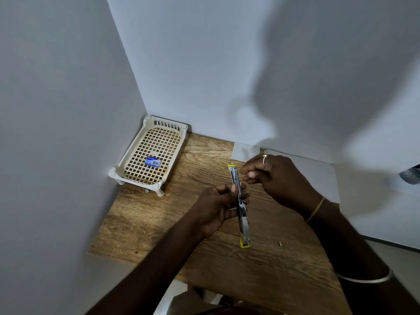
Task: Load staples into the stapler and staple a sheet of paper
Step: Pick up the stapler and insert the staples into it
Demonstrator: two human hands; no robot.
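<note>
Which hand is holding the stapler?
The left hand grips the stapler around its middle; the right hand only pinches a tiny metal bit near its far end.

A wood-grain surface (181,223) fills a corner where two plain, pale grey walls meet. The corner lies beyond the fingers (248,173) and to their left. One wall (56,110) runs along their left; the other (204,64) stands behind them. A cream lattice basket (167,125) sits on the surface in that corner. Soft light casts a broad, blurred shadow (318,87) on the wall above and to the right of the fingers.
</note>
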